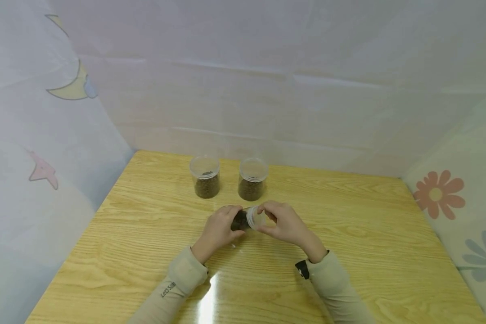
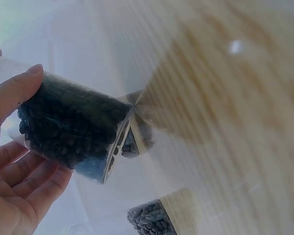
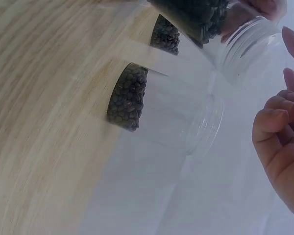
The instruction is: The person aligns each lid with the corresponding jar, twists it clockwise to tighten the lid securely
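Note:
My left hand (image 1: 220,227) grips a clear jar (image 2: 71,120) part-filled with dark beans, thumb on one side and fingers on the other. The jar lies tilted over the table, its clear ribbed end (image 1: 256,218) towards my right hand (image 1: 285,224). My right thumb and forefinger curve at that end, spread apart. In the right wrist view a fingertip comes right beside the ribbed rim (image 3: 250,46), and the other fingers (image 3: 272,122) are bent, holding nothing visible. Behind them stand two upright clear jars, left (image 1: 206,184) and right (image 1: 251,186), with dark beans in their lower parts.
The wooden table (image 1: 348,216) has its back edge just behind the standing jars. Pale hanging cloth (image 1: 267,99) encloses the back and sides, printed with a moon and flowers. A glossy light reflection lies near the table's front.

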A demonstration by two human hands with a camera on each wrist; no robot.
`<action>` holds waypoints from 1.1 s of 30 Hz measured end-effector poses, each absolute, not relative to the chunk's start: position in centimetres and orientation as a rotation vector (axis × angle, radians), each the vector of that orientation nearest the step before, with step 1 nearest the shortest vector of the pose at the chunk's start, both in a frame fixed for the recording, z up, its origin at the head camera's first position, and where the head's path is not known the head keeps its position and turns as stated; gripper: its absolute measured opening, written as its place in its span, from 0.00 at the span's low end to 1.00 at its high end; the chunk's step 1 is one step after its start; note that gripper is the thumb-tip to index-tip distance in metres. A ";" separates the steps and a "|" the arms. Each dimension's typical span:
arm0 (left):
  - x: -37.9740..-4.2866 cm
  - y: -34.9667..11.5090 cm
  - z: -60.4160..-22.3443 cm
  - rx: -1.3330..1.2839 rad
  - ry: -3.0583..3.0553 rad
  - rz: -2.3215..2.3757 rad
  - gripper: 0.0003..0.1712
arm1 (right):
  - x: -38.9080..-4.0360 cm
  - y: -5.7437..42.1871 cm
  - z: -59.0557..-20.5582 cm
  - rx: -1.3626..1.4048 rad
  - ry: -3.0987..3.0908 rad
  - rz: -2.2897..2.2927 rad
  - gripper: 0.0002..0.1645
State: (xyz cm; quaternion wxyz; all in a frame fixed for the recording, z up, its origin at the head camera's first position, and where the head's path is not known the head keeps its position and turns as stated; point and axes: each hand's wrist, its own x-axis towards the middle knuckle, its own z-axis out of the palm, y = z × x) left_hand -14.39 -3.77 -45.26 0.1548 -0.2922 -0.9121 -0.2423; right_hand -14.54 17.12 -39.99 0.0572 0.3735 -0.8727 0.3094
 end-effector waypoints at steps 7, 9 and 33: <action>-14.3 -3.9 -45.3 -0.835 -2.609 -0.699 0.37 | -14.7 17.3 -40.0 1.233 -2.621 1.000 0.29; -14.3 -3.9 -45.3 -0.837 -2.610 -0.700 0.37 | -14.7 17.3 -40.1 1.247 -2.622 1.007 0.31; -14.4 -3.9 -45.3 -0.824 -2.613 -0.686 0.37 | -15.6 16.8 -40.4 1.332 -2.622 0.972 0.29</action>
